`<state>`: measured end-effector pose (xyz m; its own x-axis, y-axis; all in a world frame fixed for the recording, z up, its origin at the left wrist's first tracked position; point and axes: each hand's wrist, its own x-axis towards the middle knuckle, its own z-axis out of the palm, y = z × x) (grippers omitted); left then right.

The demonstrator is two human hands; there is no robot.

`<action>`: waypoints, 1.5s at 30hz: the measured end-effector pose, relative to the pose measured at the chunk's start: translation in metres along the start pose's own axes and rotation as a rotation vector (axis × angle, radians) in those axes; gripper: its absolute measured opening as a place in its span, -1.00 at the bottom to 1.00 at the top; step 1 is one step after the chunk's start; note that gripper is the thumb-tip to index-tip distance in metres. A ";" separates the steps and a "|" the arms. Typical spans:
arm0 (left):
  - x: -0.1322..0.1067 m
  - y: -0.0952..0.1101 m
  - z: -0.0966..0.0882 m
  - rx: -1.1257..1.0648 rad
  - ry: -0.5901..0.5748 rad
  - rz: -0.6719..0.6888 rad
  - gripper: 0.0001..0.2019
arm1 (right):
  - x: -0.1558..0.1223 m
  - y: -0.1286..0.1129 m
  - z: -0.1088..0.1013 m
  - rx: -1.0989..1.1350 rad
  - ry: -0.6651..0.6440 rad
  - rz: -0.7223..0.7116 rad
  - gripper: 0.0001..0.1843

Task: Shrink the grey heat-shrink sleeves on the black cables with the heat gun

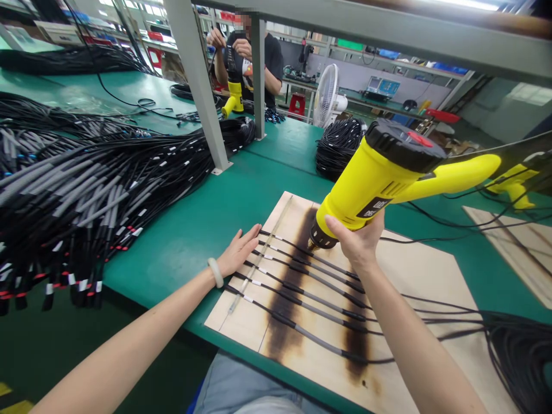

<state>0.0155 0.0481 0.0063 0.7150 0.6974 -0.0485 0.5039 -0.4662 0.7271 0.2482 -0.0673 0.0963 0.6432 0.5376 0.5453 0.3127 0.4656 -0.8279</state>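
Observation:
My right hand (357, 240) grips a yellow heat gun (388, 172) by its barrel, with the nozzle aimed down at the far end of several black cables (302, 287). The cables lie side by side across a scorched wooden board (422, 276). My left hand (237, 253) rests flat, fingers stretched out, on the cable ends at the board's left edge. A pale bracelet (215, 272) circles that wrist.
A large heap of black cables (86, 190) covers the green table (194, 230) at left. A grey steel post (198, 86) stands behind. A coiled cable bundle (338, 146), a white fan (328, 95) and a second board (517, 247) lie beyond. A person (245, 57) works opposite with another yellow heat gun.

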 end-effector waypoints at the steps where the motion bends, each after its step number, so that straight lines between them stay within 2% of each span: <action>1: 0.000 0.000 0.000 0.001 0.000 0.000 -0.29 | 0.000 0.000 0.000 0.000 -0.006 0.001 -0.25; 11: -0.001 -0.002 0.001 0.032 0.007 0.013 -0.35 | 0.001 0.004 0.003 -0.006 -0.011 -0.024 -0.23; 24: 0.000 -0.001 0.002 0.020 0.000 -0.002 -0.25 | 0.001 0.003 0.007 -0.003 -0.010 -0.025 -0.25; 32: -0.002 0.001 0.002 0.022 -0.002 0.000 -0.28 | 0.000 0.002 0.007 0.001 -0.027 -0.012 -0.26; 45: -0.002 0.001 0.002 0.024 -0.009 0.003 -0.30 | 0.000 0.002 0.010 -0.023 -0.018 -0.101 -0.29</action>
<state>0.0152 0.0454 0.0058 0.7207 0.6912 -0.0529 0.5132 -0.4808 0.7110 0.2419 -0.0592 0.0966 0.5949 0.5015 0.6282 0.3916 0.5017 -0.7713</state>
